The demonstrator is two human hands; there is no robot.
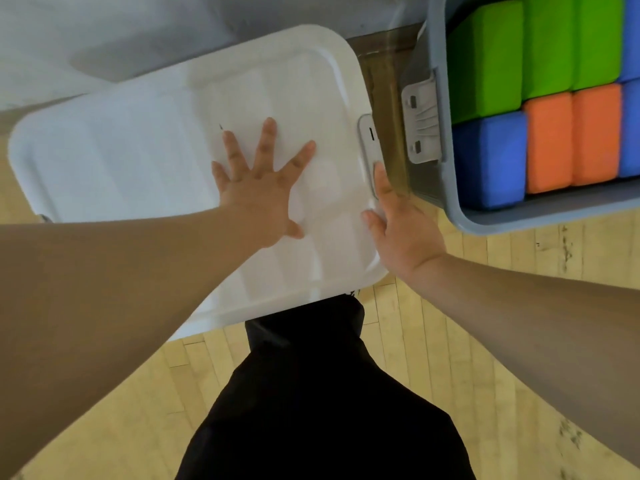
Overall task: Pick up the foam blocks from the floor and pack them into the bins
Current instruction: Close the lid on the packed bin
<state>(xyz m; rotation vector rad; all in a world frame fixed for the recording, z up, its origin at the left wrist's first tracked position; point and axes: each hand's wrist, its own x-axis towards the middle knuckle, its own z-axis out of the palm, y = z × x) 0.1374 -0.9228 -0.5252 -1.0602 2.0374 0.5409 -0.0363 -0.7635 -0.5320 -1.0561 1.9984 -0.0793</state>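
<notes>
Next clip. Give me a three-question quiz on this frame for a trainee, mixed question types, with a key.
1. True or false: the left hand lies flat, fingers spread, on the white lid.
2. The right hand touches: A) the lid's grey latch, B) an orange block, C) the floor.
3. Name the colours of the foam blocks in the open bin.
Key: 1 true; 2 A; 3 green, orange, blue.

Loose black trousers (322, 403) cover the legs; bare forearms (104, 289) lead to the left hand (256, 199) and right hand (401, 230).
</notes>
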